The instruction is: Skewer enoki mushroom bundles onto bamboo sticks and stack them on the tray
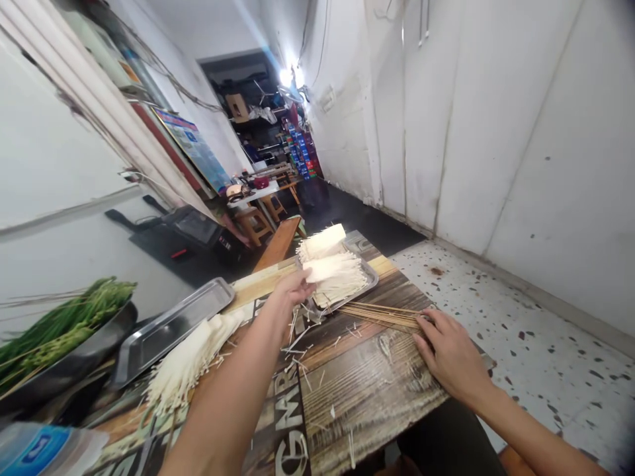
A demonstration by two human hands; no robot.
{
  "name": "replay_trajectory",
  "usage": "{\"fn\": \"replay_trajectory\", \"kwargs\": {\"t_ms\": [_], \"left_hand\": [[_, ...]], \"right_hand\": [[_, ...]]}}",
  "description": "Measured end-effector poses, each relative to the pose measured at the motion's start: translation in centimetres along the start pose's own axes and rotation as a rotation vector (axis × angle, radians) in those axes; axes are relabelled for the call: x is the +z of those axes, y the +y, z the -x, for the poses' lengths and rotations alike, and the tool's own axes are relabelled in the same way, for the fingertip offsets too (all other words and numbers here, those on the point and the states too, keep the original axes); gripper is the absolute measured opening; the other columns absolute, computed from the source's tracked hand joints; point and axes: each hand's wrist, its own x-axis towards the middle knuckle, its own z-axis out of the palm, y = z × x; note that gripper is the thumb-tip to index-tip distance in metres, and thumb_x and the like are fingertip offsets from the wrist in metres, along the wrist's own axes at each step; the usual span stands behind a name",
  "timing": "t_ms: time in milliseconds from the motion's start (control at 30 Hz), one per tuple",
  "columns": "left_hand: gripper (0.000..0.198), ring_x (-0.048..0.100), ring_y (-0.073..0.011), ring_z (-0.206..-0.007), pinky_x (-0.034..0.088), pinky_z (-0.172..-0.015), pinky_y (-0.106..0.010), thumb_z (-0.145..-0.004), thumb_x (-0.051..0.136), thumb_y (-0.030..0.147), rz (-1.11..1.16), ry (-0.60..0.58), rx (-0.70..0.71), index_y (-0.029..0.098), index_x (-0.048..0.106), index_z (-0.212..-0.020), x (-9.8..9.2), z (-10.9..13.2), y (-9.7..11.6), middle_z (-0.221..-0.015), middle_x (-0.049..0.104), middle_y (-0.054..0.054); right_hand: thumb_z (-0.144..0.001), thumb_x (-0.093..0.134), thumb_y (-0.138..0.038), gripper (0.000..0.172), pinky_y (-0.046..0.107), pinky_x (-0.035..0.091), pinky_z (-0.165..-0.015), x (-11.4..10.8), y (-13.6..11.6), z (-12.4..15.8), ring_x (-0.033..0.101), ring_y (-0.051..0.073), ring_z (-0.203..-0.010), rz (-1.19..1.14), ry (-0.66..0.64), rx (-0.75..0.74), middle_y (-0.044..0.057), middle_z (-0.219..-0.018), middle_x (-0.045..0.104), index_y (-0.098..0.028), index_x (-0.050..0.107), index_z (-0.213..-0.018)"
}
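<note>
My left hand (296, 287) reaches across the table to the metal tray (373, 281). Its fingers are closed on the end of a flat bunch of enoki mushrooms (337, 270) lying in that tray. Another enoki bunch (322, 242) lies behind it. Close to the table's right edge, my right hand (449, 350) has its fingertips closed at the ends of a bundle of thin bamboo skewers (381, 315). The skewers lie on the wood, their other ends against the tray. More enoki (191, 357) sits left of my left forearm.
A second metal tray (173, 324) lies at the left, next to a metal bowl (94, 344) of green vegetables (64, 327). A clear plastic container with a blue label (44, 449) is at the lower left. Loose enoki bits dot the wooden table (367, 377). A bench (278, 244) stands beyond.
</note>
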Motion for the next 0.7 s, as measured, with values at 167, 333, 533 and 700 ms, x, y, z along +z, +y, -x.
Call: {"fn": "replay_trajectory", "kwargs": {"t_ms": [167,333,533,700], "left_hand": [[0.034,0.062,-0.02,-0.098,0.054,-0.081,-0.04,-0.091,0.058,0.034,-0.358,0.078,0.031,0.016,0.055,-0.12,0.1,-0.2,-0.1,-0.118,0.059,-0.009],[0.034,0.061,-0.0206,-0.1,0.053,-0.084,-0.041,-0.091,0.057,0.036,-0.874,0.158,0.121,0.016,0.056,-0.119,0.1,0.4,1.7,-0.118,0.059,-0.009],[0.027,0.064,-0.0247,-0.1,0.048,-0.088,-0.037,-0.086,0.059,0.038,-1.375,0.283,0.366,0.014,0.069,-0.089,-4.0,3.0,3.2,-0.097,0.07,-0.009],[0.035,0.065,-0.0291,-0.103,0.047,-0.084,-0.032,-0.084,0.047,0.037,-1.595,0.424,0.478,0.015,0.073,-0.094,-12.5,6.6,3.0,-0.094,0.074,-0.013]], "right_hand": [[-0.092,0.045,-0.028,0.028,0.049,0.045,-0.095,-0.2,-0.2,0.0,0.055,0.031,-0.108,-0.017,-0.033,-0.037,0.015,-0.113,0.063,-0.018,0.068,-0.105],[-0.089,0.05,-0.02,0.023,0.044,0.041,-0.095,-0.8,-0.4,0.1,0.053,0.028,-0.107,0.019,-0.009,-0.064,0.014,-0.11,0.062,-0.015,0.069,-0.1],[-0.08,0.059,-0.009,0.012,0.041,0.037,-0.09,-1.8,-1.7,-1.1,0.055,0.024,-0.086,0.317,-0.12,-0.227,0.006,-0.081,0.065,-0.017,0.068,-0.078],[-0.075,0.057,-0.003,0.018,0.038,0.036,-0.07,-2.2,-1.4,-2.9,0.052,0.025,-0.069,0.339,-0.205,-0.447,0.008,-0.067,0.06,-0.016,0.063,-0.064]]}}
